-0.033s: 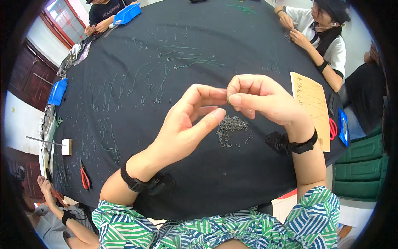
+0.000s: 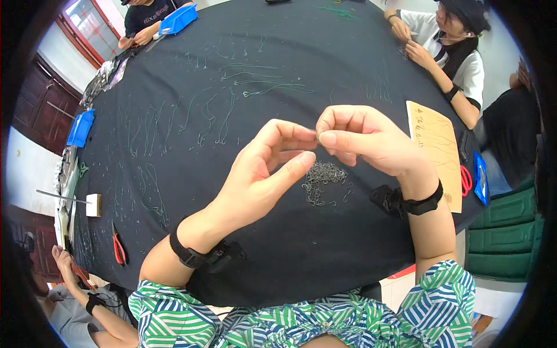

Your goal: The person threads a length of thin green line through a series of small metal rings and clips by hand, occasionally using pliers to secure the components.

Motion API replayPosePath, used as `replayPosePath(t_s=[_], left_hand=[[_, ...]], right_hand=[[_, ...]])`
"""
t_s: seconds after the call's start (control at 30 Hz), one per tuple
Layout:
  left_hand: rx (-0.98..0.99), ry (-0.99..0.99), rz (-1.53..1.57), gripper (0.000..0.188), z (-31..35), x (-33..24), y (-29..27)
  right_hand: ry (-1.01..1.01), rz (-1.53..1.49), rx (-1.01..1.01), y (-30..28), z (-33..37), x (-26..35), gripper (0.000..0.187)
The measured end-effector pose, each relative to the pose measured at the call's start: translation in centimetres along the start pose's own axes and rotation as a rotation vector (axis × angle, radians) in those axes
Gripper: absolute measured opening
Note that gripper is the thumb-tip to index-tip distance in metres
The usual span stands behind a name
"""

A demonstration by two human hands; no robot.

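Above the black-covered table, my right hand (image 2: 371, 139) is closed in a pinch, thumb against bent index finger. A tiny dark speck shows at its fingertips, too small to name. My left hand (image 2: 261, 165) meets it from the left, index fingertip at the right fingertips. The left thumb stands apart from the fingers, with nothing visible in that gap. Just below both hands lies a loose pile of small metal fish hooks (image 2: 325, 180). Beyond my left hand, thin green lines (image 2: 272, 87) with small ends lie spread in rows on the cloth.
Red-handled pliers (image 2: 118, 248) and a white block with a metal rod (image 2: 93, 205) lie left. A cardboard sheet (image 2: 438, 156), red scissors (image 2: 466, 181) and a blue tray (image 2: 480, 178) sit right. Other people work around the table; a blue bin (image 2: 177, 20) stands at the far left.
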State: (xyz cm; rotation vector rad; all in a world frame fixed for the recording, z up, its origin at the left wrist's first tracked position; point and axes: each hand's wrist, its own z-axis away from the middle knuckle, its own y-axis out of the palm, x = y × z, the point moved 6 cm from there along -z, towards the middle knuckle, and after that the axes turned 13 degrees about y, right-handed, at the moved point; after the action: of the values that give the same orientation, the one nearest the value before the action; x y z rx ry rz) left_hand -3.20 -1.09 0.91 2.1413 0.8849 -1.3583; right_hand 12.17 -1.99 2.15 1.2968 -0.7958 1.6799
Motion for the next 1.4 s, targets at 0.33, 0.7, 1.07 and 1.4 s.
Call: replayPosePath(t_s=[0.33,0.7,1.07,1.4], left_hand=[[-0.105,-0.271,0.221,0.019,0.6,2.3,-0.6],[-0.058,-0.144,0.053,0.008,0.4,1.7,-1.3],[-0.032,-0.084,-0.222,0.010,0.2,0.1,-2.2],[0.173,0.119,-1.483,0.011,1.0,-8.2,-3.9]], right_hand=[[0.041,-0.147,0.034,0.2,-1.2,-1.8,0.017],[0.014,-0.188,-0.002,0.1,-1.1,-1.8,0.020],[-0.463,0.674,-0.388,1.3,1.2,2.3,0.005],[-0.245,0.401,-0.382,-1.3,1.1,1.4,0.011]])
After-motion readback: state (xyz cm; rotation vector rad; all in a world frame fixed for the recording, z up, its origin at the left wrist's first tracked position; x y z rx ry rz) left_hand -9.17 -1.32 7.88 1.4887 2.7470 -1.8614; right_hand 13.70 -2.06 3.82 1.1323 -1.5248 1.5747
